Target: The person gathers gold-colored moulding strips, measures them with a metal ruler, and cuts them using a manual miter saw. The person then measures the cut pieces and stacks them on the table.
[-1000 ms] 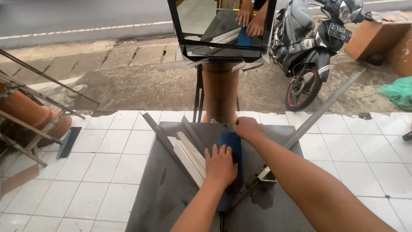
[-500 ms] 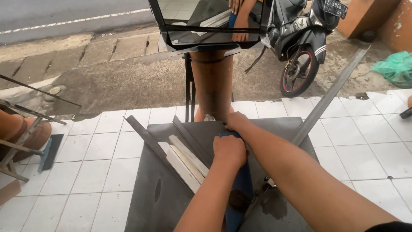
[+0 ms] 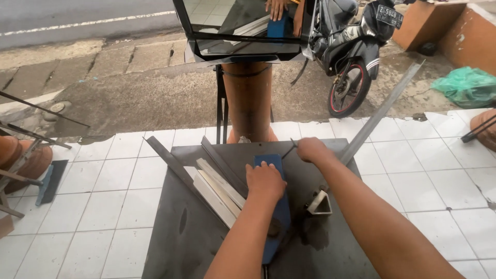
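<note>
Head view: hands (image 3: 264, 181) on blue block (image 3: 276, 212)

a small rectangular white number plate with dark characters (image 3: 389, 16) sits on the tail of the black motorcycle (image 3: 345, 49) parked at the top right, tilted slightly down to the right. a crumpled green plastic bag (image 3: 467, 85) lies on the ground near the right edge, below the orange-brown wall (image 3: 465, 36). no screens or printed signs show anywhere else.
</note>
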